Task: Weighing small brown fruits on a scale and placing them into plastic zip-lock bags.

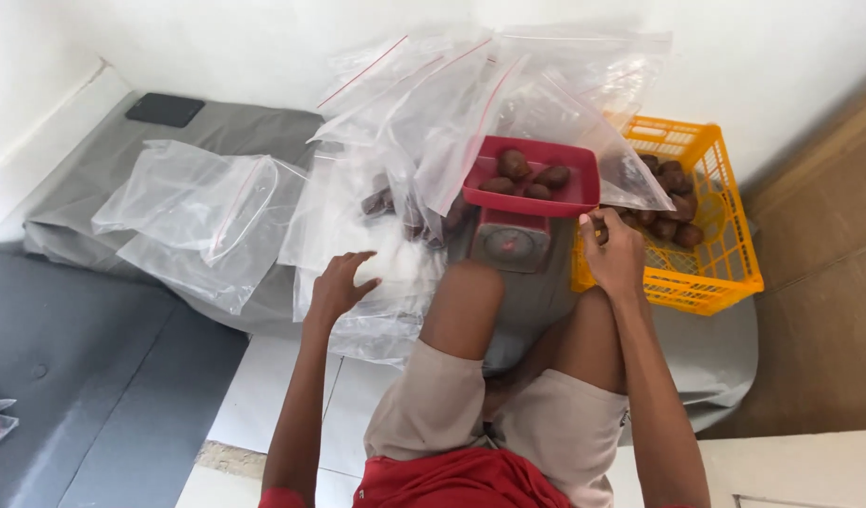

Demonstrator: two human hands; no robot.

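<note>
Zip bags (376,282) under spread left hand (341,282); right hand (613,252) pinching brown fruit, yellow basket (724,273) beside red scale tray (532,202).

Floor (282,386): pale tile, carrying a grey sheet (85,193). Lying on the sheet: clear zip bags (207,212), heaped; a small grey scale (511,240) bearing a red tray (536,202); a yellow crate (710,273) sitting at right; a black phone (165,109) resting at the far left corner.
</note>
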